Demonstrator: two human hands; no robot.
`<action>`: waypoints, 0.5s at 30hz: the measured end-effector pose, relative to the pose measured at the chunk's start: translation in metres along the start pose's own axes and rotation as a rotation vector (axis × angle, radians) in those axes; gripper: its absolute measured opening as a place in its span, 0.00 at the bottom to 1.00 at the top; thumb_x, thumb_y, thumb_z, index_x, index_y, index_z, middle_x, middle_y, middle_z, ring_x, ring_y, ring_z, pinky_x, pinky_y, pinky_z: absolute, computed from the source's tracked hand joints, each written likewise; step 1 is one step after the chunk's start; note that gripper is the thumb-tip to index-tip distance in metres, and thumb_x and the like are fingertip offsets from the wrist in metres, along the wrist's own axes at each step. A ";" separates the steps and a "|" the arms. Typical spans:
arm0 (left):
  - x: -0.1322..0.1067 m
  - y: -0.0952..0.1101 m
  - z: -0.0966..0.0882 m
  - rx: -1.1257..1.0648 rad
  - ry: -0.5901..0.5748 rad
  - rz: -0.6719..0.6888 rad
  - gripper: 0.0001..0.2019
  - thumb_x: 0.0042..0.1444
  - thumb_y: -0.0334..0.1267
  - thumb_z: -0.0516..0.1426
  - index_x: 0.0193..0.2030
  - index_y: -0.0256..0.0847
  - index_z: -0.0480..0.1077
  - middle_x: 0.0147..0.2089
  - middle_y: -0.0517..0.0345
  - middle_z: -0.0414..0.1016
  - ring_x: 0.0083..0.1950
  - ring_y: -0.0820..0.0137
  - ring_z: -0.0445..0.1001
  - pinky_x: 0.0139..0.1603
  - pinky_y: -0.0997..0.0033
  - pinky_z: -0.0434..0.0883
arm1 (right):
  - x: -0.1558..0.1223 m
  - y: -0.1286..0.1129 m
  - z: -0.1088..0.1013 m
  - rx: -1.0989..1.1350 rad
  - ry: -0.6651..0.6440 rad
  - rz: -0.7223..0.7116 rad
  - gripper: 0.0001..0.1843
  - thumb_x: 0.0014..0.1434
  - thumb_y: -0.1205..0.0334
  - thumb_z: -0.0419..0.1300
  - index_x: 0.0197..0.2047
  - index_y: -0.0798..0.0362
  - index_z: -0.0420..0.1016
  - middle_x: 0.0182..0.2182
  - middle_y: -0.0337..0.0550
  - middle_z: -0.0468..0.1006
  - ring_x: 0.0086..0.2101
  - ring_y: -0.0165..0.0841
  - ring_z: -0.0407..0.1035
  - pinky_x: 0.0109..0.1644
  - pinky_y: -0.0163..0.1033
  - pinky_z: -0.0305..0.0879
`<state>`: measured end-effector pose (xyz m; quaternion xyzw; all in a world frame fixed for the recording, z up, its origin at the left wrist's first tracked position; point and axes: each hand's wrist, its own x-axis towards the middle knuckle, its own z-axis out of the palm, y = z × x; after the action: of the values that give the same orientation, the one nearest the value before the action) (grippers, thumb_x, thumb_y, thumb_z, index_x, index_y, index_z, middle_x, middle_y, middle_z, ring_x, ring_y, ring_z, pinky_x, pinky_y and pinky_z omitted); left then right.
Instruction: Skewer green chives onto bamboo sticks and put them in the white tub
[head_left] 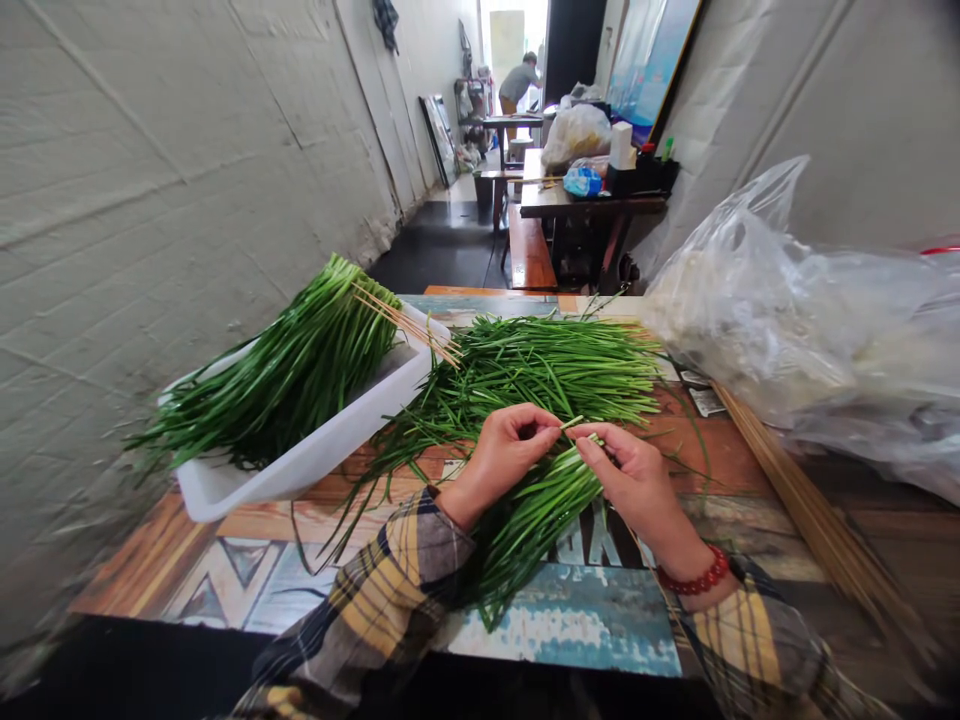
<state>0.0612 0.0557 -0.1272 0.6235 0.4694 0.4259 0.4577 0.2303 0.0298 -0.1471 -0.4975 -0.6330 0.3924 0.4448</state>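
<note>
My left hand (504,455) is closed in a pinch on the cut end of a green chive stalk (574,423). Beside it, my right hand (630,470) is wrapped round a small bundle of chives (525,520) whose leaves trail back toward me over the painted wooden table (570,620). Just beyond both hands lies a loose pile of chives (540,370). A white tray (300,465) at the left holds chives threaded on bamboo skewers (405,325).
A row of bare bamboo skewers (810,510) lies along the table's right side. A large clear plastic bag (810,330) sits at the right. A grey wall runs on the left. Further back stand benches, a cluttered table (592,195) and a person (519,82).
</note>
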 end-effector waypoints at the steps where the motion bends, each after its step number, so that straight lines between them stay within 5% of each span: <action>1: 0.000 0.000 0.000 0.005 0.000 0.004 0.07 0.52 0.35 0.59 0.30 0.32 0.75 0.28 0.58 0.73 0.29 0.76 0.67 0.31 0.78 0.63 | 0.000 -0.001 0.000 -0.008 0.000 -0.004 0.15 0.61 0.53 0.56 0.42 0.54 0.77 0.28 0.40 0.78 0.28 0.31 0.70 0.31 0.33 0.64; 15: 0.000 0.002 -0.001 0.016 -0.009 0.047 0.07 0.53 0.35 0.59 0.31 0.33 0.76 0.28 0.57 0.73 0.30 0.75 0.68 0.31 0.77 0.63 | 0.000 0.000 0.000 -0.036 0.013 -0.024 0.15 0.60 0.54 0.56 0.44 0.54 0.78 0.33 0.42 0.80 0.30 0.31 0.71 0.34 0.34 0.65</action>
<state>0.0604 0.0553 -0.1251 0.6398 0.4560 0.4302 0.4445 0.2298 0.0301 -0.1467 -0.5002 -0.6430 0.3722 0.4447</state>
